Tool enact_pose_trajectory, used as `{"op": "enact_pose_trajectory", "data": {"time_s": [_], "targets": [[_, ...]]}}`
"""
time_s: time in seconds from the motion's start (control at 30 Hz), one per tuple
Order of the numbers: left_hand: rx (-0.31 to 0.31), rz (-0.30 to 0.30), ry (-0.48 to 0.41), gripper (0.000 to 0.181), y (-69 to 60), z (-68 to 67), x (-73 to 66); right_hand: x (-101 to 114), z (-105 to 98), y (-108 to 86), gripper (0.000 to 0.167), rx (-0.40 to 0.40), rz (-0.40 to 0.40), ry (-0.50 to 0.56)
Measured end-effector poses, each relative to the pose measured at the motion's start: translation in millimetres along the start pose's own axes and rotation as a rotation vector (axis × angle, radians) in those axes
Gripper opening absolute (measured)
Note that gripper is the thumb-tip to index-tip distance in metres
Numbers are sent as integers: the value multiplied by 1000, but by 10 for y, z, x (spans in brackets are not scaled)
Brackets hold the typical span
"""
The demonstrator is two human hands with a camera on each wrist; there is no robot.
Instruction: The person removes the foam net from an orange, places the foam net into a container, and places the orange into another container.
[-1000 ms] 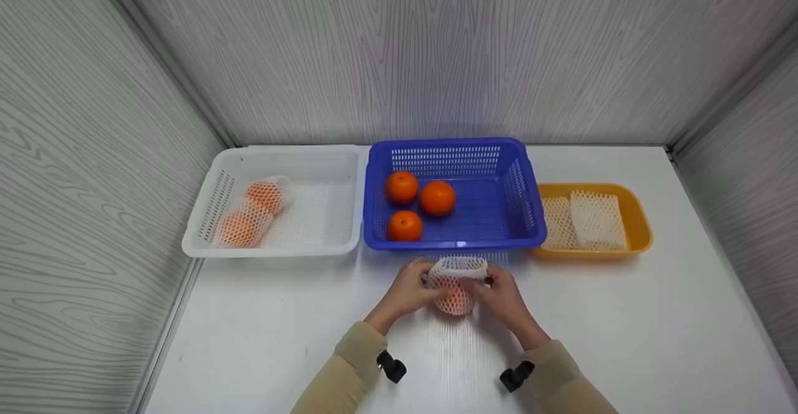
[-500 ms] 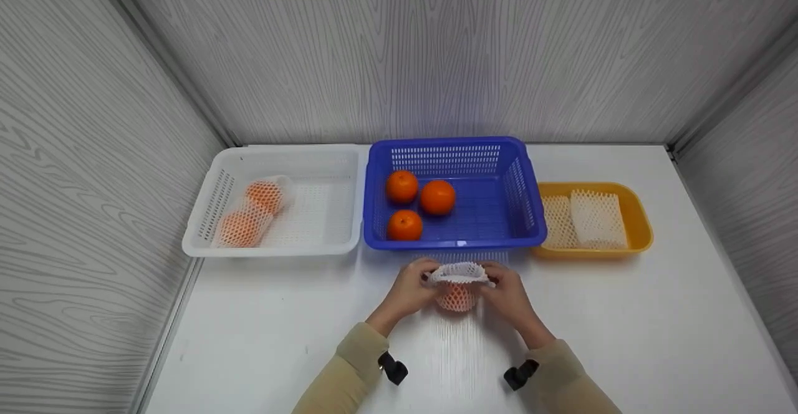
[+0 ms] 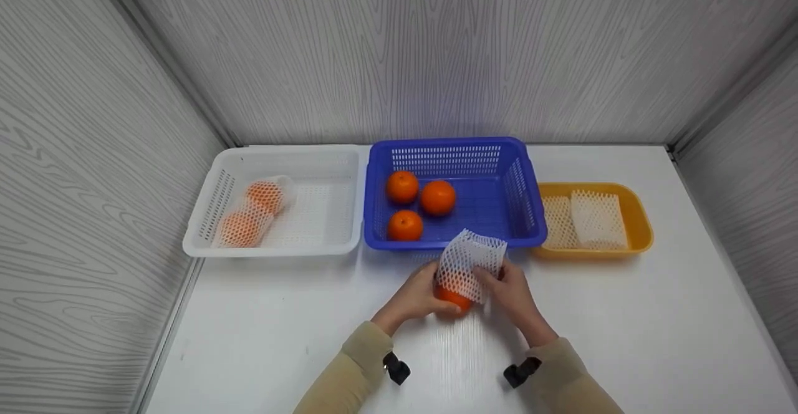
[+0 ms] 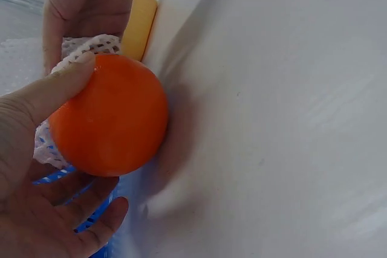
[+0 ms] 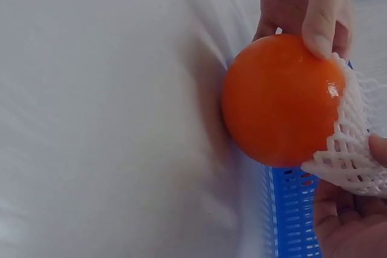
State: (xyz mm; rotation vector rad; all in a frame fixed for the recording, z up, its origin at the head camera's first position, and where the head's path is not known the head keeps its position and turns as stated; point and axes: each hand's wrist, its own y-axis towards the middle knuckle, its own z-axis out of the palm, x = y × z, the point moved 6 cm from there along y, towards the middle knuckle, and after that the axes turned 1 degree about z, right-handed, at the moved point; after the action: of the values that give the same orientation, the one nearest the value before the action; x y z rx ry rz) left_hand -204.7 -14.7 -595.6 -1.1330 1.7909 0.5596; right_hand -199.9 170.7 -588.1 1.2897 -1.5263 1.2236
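Note:
An orange point(image 3: 453, 300) is held just in front of the blue basket, its near side bare and its far side inside a white foam net sleeve point(image 3: 472, 257). My left hand point(image 3: 416, 294) grips the orange, thumb on top and fingers beneath, as the left wrist view shows on the fruit point(image 4: 112, 116). With thumb and fingers my right hand point(image 3: 511, 292) pinches the net on its right side. In the right wrist view the net's edge point(image 5: 351, 152) lies over part of the orange. The fingers behind the net are partly hidden.
The blue basket point(image 3: 539, 236) holds three bare oranges. To its left, a white basket point(image 3: 193, 242) contains two net-covered oranges. A yellow tray point(image 3: 642, 236) with folded foam nets stands at the right. Panelled walls border the white table point(image 3: 654, 327).
Earlier the net covered the orange's near side, with its mouth spread upward between both hands. Now it extends away over the basket's front rim, and the orange's near side shows bare.

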Motion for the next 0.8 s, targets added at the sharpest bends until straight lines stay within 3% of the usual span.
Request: {"op": "enact_pose_trajectory", "data": {"time_s": [0.23, 0.57, 0.7, 0.8], "targets": [[25, -22, 9, 92, -10, 9, 0, 215, -206, -9, 35, -34, -59, 106], [29, 1, 93, 78, -20, 27, -8, 510, -749, 64, 38, -141, -193, 101], [25, 15, 92, 78, -22, 27, -14, 576, -1049, 138, 43, -213, -174, 87], [21, 21, 90, 79, -20, 27, -8, 592, -1261, 205, 45, -248, -115, 66]]}}
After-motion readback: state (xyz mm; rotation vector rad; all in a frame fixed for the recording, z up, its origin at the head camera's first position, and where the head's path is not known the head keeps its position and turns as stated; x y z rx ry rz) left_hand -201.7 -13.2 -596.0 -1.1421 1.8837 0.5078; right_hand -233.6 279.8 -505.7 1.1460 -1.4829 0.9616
